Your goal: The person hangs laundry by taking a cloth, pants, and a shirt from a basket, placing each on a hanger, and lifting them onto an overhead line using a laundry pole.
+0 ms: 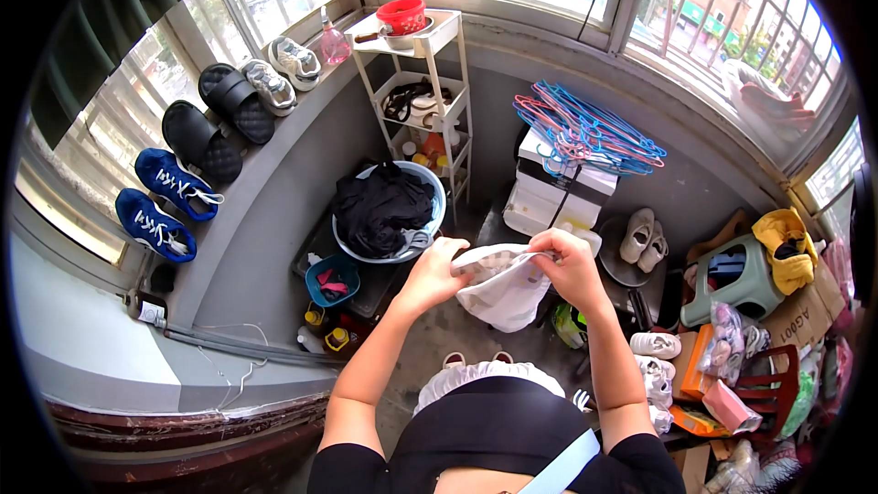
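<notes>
Both my hands grip the rim of a white bag (505,300), which hangs in front of me with its mouth spread. Something with a pale checked pattern shows inside it; I cannot tell whether it is lining or contents. My left hand (438,273) is closed on the left side of the rim. On the right side, my right hand (569,265) pinches the edge between thumb and fingers. A light blue basin (437,210) heaped with black clothes (375,210) stands beyond my left hand. Past the bag is a white appliance (549,206) topped with blue and pink hangers (590,128).
A white shelf cart (448,37) carries a red bowl (401,15). Blue sneakers (155,224) and black slippers (201,142) line the left ledge. A small teal tub (332,281) and bottles stand below. On the right are a grey-green stool (732,279), white shoes (655,345) and boxes.
</notes>
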A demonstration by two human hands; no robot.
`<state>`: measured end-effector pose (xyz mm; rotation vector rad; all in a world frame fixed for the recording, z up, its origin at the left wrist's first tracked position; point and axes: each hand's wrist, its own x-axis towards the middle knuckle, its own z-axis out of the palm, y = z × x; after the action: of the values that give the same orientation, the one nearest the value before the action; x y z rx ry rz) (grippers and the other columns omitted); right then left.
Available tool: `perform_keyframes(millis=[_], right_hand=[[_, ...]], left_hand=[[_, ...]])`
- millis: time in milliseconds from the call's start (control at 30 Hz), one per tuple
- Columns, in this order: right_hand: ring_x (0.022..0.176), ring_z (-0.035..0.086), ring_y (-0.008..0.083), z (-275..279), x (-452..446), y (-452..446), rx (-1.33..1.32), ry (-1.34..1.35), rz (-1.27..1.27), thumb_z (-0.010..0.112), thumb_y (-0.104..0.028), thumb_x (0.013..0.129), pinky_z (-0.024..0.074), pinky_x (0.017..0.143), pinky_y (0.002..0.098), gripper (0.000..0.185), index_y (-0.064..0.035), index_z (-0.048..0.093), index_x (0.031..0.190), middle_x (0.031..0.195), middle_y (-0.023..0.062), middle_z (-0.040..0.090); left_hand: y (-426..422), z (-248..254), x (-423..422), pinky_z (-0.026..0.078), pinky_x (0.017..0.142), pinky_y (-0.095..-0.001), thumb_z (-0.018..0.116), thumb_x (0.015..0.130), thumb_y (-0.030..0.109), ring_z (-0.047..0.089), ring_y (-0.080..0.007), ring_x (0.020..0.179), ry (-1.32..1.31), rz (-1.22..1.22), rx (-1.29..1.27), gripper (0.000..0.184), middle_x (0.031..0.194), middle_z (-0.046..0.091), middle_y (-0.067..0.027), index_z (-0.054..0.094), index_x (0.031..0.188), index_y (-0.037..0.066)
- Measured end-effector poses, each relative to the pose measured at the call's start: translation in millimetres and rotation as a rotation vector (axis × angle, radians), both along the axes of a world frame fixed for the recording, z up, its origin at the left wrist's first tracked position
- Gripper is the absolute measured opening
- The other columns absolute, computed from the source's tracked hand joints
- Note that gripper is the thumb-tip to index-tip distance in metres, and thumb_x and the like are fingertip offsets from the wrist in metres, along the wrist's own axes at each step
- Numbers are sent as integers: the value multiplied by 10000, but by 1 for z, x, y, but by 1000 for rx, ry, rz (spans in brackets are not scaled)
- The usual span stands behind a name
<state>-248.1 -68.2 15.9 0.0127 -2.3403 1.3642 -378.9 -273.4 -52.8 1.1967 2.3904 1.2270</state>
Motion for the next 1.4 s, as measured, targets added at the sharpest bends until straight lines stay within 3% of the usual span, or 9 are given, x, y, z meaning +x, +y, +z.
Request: perform_keyframes(millis=[200, 333, 567, 733, 833, 967, 1033, 1100, 1400], right_hand=[[725, 596, 148, -10, 7, 17, -92, 5, -42, 653, 35, 762, 472, 644, 268, 113, 12, 616, 866, 832, 76, 642], [723, 599, 173, -7, 14, 26, 64, -85, -157, 645, 16, 777, 475, 652, 281, 114, 21, 615, 888, 804, 104, 628], [735, 593, 232, -13, 9, 25, 133, 7, -209, 604, 13, 811, 468, 662, 293, 129, 22, 626, 937, 840, 121, 601], [726, 586, 240, -16, 9, 27, 156, -25, -174, 588, 24, 818, 468, 657, 298, 150, 11, 631, 961, 838, 120, 580], [725, 587, 240, -14, 6, 16, 162, -12, -162, 589, 24, 816, 467, 657, 305, 154, 11, 632, 963, 833, 118, 580], [731, 591, 242, -13, 1, -2, 208, 101, -277, 596, 14, 815, 468, 661, 315, 162, 7, 637, 972, 836, 114, 586], [731, 593, 243, -17, -3, -2, 205, 61, -281, 614, -3, 809, 467, 664, 316, 162, 7, 645, 968, 824, 112, 592], [686, 548, 167, -31, -3, 12, 131, -189, -93, 641, -36, 807, 444, 630, 277, 154, 13, 650, 953, 756, 73, 568], [751, 475, 50, -36, -5, 4, -288, -317, -9, 557, -142, 928, 405, 681, 211, 143, -12, 594, 974, 799, -34, 552]], left_hand=[[0, 12, -5, 479, 674, -309, 527, 704, 30, 643, -225, 720, -291, 135, 76, 226, 734, 653, -146, 673, 869, -17], [-5, 11, -22, 477, 610, -251, 512, 790, 37, 643, -121, 710, -153, 176, 192, 203, 779, 658, -73, 676, 887, -33], [0, 23, -25, 505, 628, -265, 429, 886, 88, 629, -107, 665, -691, -24, 298, 173, 821, 627, -64, 575, 897, -3], [-7, 59, 0, 485, 748, -281, 698, 715, 10, 635, -189, 803, -79, -57, 162, 349, 926, 638, -111, 593, 1048, -6], [-10, 43, -3, 474, 761, -315, 666, 709, -14, 610, -224, 850, -64, 149, 242, 153, 982, 649, -133, 669, 861, -8], [-14, 54, 11, 417, 854, -375, 662, 687, 27, 562, -277, 1017, 615, 422, 325, 186, 933, 669, -70, 699, 863, 73], [-19, 29, -3, 448, 801, -353, 656, 702, 34, 592, -296, 886, 434, 241, 310, 188, 889, 669, -82, 692, 886, 50], [-27, 14, -7, 463, 651, -250, 615, 855, 75, 590, -113, 686, -335, 161, 413, 128, 766, 657, -58, 649, 905, -38], [-37, -7, -20, 415, 689, -197, 563, 949, 183, 488, -31, 747, -493, 164, 536, 224, 815, 601, 35, 647, 962, -24]])
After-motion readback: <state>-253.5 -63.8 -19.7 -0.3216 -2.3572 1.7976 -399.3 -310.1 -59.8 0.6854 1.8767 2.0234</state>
